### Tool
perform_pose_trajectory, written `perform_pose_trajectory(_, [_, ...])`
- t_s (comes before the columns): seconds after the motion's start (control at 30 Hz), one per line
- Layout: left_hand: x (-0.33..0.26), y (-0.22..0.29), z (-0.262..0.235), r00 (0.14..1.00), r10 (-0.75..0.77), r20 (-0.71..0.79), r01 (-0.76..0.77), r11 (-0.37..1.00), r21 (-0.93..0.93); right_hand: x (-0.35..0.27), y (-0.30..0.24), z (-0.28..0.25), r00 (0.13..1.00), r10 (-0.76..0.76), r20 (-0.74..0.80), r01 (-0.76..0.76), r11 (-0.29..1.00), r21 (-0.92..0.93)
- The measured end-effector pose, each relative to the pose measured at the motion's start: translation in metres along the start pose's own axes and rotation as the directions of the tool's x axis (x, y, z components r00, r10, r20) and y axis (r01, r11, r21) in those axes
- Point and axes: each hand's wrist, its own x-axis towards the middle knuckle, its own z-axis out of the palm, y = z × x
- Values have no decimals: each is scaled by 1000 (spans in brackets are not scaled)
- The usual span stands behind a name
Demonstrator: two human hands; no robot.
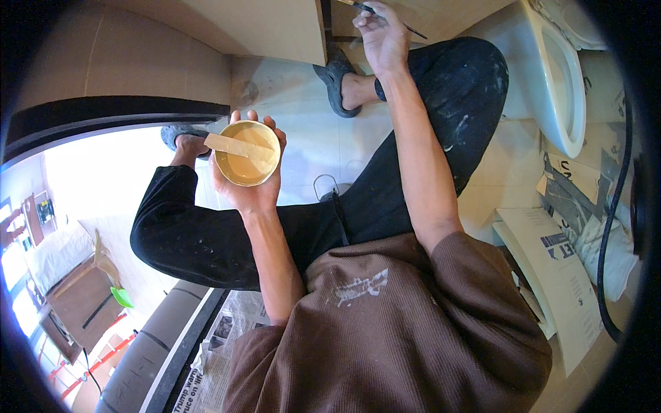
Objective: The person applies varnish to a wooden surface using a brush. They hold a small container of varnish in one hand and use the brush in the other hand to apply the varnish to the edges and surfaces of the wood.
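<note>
My left hand (251, 197) is wrapped round a small round cup (229, 180) of tan paint, holding it upright above my bent leg. A flat wooden stick (231, 145) lies slantwise across the cup, one end over the rim and the other in the paint. Up at the top edge, my right hand (385, 43) pinches a thin paintbrush (416, 32) with a dark handle. The brush's tip end points up and left, near a beige panel (275, 27); whether it touches anything cannot be made out.
A white toilet (575, 96) stands to the right. Below it are printed cardboard sheets (551, 275) and a black cable (606, 261). A dark-edged doorway (117, 110) opens on the left. Newspaper (231, 337) lies by my left side, and my dark clogs (336, 79) rest on floor tiles.
</note>
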Motion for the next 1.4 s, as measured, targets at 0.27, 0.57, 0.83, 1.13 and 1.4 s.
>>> perform_pose_trajectory(0.27, [0, 2, 0, 1000, 12, -17, -11, 1000, 23, 1, -4, 7, 1000, -1, -11, 1, 1000, 18])
perform_pose_trajectory(0.57, [-1, 2, 1, 1000, 16, -3, -16, 1000, 7, 0, -9, 9, 1000, -8, -29, 9, 1000, 14])
perform_pose_trajectory(0.83, [-1, 2, 2, 1000, 25, -11, -25, 1000, 3, 1, -7, 4, 994, -69, -85, 70, 998, 1])
perform_pose_trajectory(1.13, [-2, 3, 2, 999, 35, 0, -35, 999, 16, 1, -13, 10, 997, -18, -69, 17, 1000, -17])
perform_pose_trajectory(1.4, [-3, 0, 9, 999, 40, -19, -41, 999, -30, 2, -18, 13, 998, -50, -23, 50, 999, -9])
